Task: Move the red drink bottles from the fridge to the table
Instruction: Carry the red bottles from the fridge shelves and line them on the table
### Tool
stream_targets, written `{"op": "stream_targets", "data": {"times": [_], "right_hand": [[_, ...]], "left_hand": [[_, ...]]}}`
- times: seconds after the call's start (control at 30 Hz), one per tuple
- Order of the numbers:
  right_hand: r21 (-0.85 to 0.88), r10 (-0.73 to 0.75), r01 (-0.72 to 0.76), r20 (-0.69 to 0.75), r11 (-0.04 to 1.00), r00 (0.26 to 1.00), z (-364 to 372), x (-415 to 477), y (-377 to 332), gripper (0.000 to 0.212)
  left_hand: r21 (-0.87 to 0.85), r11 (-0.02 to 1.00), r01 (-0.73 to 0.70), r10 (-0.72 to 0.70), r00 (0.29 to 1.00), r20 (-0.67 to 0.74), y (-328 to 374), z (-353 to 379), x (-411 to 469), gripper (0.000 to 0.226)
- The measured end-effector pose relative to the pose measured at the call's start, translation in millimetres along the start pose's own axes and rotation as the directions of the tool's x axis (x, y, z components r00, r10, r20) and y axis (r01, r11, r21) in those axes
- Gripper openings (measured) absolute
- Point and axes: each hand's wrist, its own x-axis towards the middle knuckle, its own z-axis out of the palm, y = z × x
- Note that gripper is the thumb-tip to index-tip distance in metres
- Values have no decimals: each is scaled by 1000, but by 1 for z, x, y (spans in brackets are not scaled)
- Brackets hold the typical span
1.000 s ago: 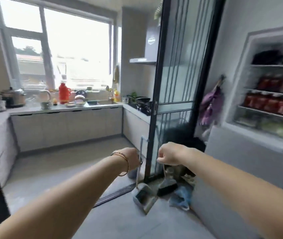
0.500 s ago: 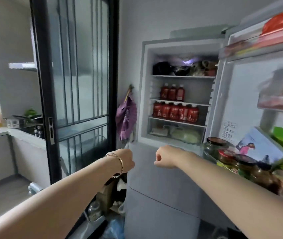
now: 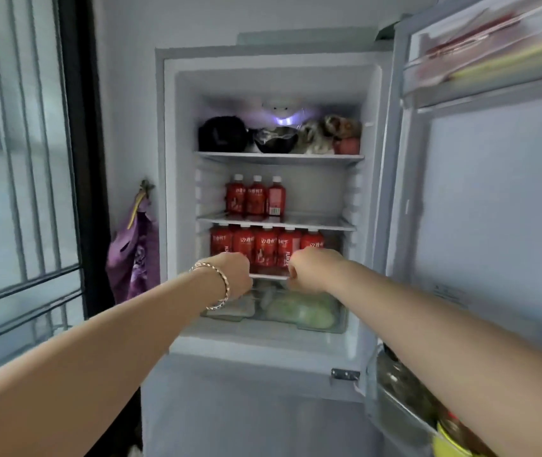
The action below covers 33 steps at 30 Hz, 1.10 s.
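Left hand [image 3: 237, 272], right hand [image 3: 309, 270] reached fridge [image 3: 264, 85] | red drink bottles [image 3: 265, 250]: "juice"

One head-worn camera faces straight into the open white fridge [image 3: 177, 199] from close, level with its middle shelves.

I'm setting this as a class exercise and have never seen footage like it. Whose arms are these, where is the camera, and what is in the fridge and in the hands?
No machine here: a person wears one wide-angle camera on the head, so you look along their own arms. The left hand, with a bracelet, and the right hand are curled and hold nothing. They reach toward the open fridge. Three red drink bottles stand on the middle shelf, five more bottles on the shelf below, something green in the drawer.
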Motion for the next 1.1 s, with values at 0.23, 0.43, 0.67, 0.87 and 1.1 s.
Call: {"op": "stream_targets", "data": {"times": [0.23, 0.43, 0.67, 0.87, 1.1], "right_hand": [[46, 22, -10, -279, 999, 960, -12, 141, 54, 30], [152, 81, -45, -240, 987, 968, -6, 246, 72, 22], [219, 218, -169, -224, 961, 950, 13, 339, 82, 37], [343, 352, -283, -161, 896, 922, 3, 437, 91, 81], [640, 686, -511, -36, 574, 726, -8, 505, 59, 96]], "left_hand": [[-105, 995, 4, -38, 946, -323, -1, -12, 133, 18], [-152, 987, 58, -103, 946, -308, -30, -24, 227, 26], [-292, 957, -3, -95, 943, -320, -64, -1, 348, 31], [-495, 869, 4, -174, 939, -298, -76, 4, 431, 72], [-640, 767, 28, -293, 904, -311, -88, 2, 486, 80]]}}
